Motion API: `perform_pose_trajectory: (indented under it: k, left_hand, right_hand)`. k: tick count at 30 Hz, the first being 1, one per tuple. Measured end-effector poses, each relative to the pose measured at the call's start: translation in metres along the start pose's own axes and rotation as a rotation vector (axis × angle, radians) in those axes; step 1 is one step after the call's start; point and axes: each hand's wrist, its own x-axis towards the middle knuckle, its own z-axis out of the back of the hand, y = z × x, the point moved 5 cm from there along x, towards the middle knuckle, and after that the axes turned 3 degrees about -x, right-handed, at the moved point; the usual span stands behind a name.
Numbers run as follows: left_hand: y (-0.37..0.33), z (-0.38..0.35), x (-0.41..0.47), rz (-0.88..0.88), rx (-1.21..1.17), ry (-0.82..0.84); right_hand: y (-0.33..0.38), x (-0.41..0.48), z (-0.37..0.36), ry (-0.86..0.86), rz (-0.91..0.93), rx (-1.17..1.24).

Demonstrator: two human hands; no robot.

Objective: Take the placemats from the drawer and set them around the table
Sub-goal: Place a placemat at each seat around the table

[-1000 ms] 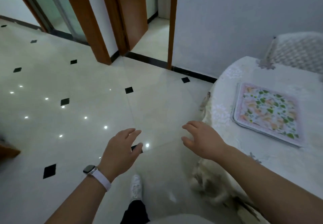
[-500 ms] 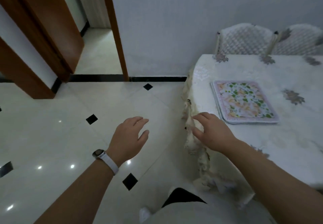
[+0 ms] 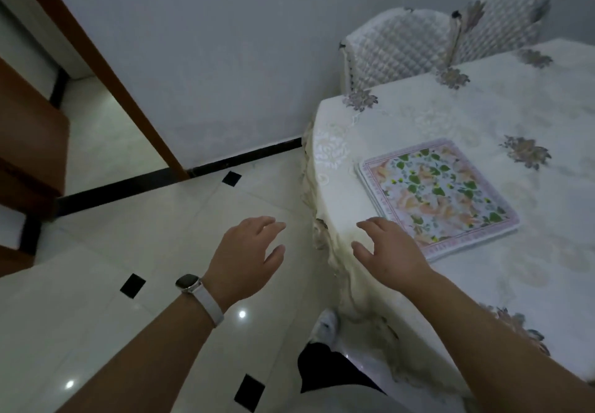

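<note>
A stack of square floral placemats (image 3: 436,195), pink-bordered with green leaves, lies near the left end of the table (image 3: 502,116), which wears a cream embroidered cloth. My right hand (image 3: 389,253) hovers over the table's near left edge, fingers spread, just short of the stack's near corner and holding nothing. Over the floor to the left of the table, my left hand (image 3: 246,256) is held out, fingers apart and empty, with a white watch on its wrist. No drawer is in view.
Two quilted white chairs (image 3: 399,45) stand against the wall behind the table. A wooden door frame (image 3: 96,64) and open doorway are at the left. White floor tiles with black diamonds (image 3: 132,285) spread below. My shoe (image 3: 326,325) is beside the hanging cloth.
The view has swung right, from floor and doorway towards the table. The placemat stack now sits nearer, and my right hand has come from over the floor to over the table edge.
</note>
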Motion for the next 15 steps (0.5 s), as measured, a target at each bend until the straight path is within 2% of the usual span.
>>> perform_pose_trajectory:
  k: [7,15]
  left_hand:
    - [-0.016,-0.004,0.131,-0.195,0.045,0.072]
    - [-0.047,-0.036,0.226,-0.406,-0.009,0.197]
  right_hand:
    - [-0.064,0.054,0.032,-0.05,-0.195,0.007]
    - [-0.122,0.05,0.049,-0.112,-0.468,0.019]
